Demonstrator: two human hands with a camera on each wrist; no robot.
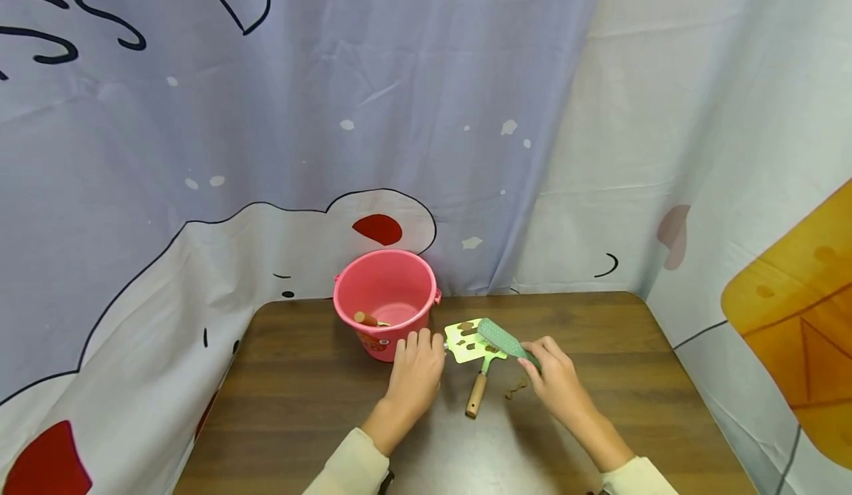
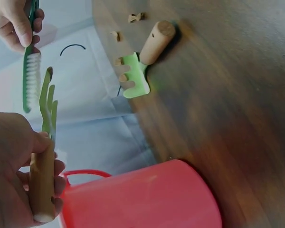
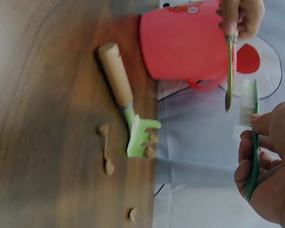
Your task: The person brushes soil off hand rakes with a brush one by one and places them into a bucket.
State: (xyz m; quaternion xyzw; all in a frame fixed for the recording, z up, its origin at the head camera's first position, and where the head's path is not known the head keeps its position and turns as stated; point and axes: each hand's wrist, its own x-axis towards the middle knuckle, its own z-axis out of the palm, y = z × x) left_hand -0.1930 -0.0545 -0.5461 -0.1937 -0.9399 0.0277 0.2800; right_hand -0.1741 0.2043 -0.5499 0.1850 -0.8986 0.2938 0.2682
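Soft cloth [image 1: 466,110] with drawings hangs behind one brown table [image 1: 286,406]. One round pink bucket [image 1: 379,277] has one wooden handle [image 1: 364,319] inside. One left hand [image 1: 416,373] grips one green tool with holes [image 1: 455,343]. One right hand [image 1: 559,376] pinches one bristly green brush [image 1: 499,336], partly hiding that tool. Under them lies one small rake [image 1: 476,395], near brown bits [image 3: 106,152].

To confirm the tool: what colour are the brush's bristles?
The bristles are white, clearest in the left wrist view.
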